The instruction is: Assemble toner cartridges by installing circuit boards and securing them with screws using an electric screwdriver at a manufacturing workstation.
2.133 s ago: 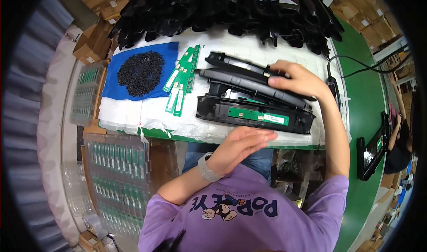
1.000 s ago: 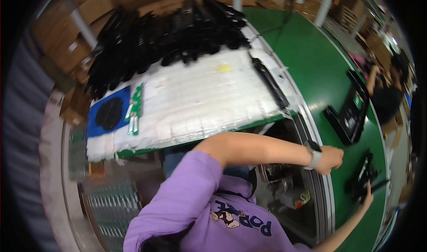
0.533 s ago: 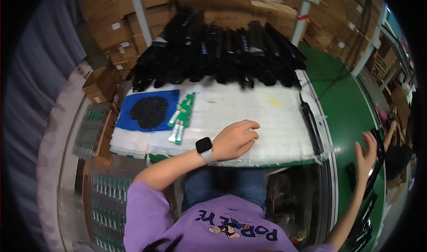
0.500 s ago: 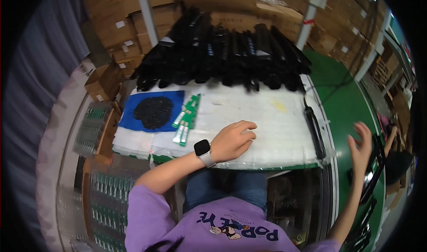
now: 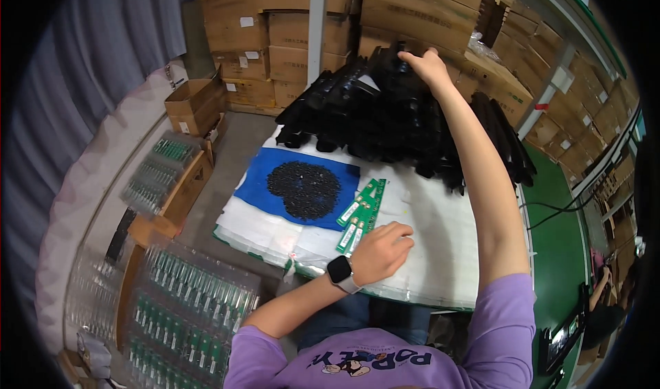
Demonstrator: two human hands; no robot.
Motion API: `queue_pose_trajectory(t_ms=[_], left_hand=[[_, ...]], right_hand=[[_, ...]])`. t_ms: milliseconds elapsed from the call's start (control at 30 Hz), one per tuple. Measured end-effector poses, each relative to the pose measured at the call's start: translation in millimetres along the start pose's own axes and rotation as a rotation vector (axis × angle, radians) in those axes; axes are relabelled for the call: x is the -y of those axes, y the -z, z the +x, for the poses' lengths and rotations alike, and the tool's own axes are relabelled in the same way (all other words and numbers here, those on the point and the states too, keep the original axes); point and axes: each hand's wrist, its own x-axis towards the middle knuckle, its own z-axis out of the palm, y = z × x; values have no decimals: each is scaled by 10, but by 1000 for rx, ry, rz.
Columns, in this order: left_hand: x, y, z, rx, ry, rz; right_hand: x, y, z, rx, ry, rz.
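My right hand (image 5: pixel 427 69) is up at the back of the table, its thumb and fingers around the upper end of a long black plastic part (image 5: pixel 404 90). That part stands out from a pile of similar black parts (image 5: pixel 330 104), some with a glossy look. My left hand (image 5: pixel 382 253), with a watch on the wrist, rests near the table's front edge. Its fingers are loosely bent and nothing shows in them. Beside it lie several narrow green circuit boards (image 5: pixel 364 210), partly overlapping. Left of these, small black pieces (image 5: pixel 304 188) are heaped on a blue cloth (image 5: pixel 254 179).
Clear trays of green boards (image 5: pixel 182 299) stand at lower left, with more trays (image 5: pixel 161 169) beyond. Cardboard boxes (image 5: pixel 419 18) are stacked behind the table. A green surface (image 5: pixel 560 245) runs along the right, with black cables above it and another person (image 5: pixel 608 286) beyond.
My right hand has moved from over the green surface to the black pile and taken hold of a part. The view has swung right. My left hand stays beside the circuit boards.
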Motion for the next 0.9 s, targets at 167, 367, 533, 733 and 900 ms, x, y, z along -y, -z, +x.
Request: queue_pose_trajectory(t_ms=[167, 367, 533, 733, 900], left_hand=[[-43, 8, 5, -18, -29, -44], [-28, 56, -61, -33, -31, -69], [-59, 29, -46, -60, -40, -84], [-68, 24, -37, -56, -32, -103], [37, 412, 343, -261, -5, 47]], right_hand=[[-359, -361, 519, 32, -52, 16], [-250, -459, 384, 125, -148, 240], [-254, -258, 303, 102, -162, 262], [-265, -220, 292, 73, -188, 339], [-165, -215, 208, 216, -245, 289]])
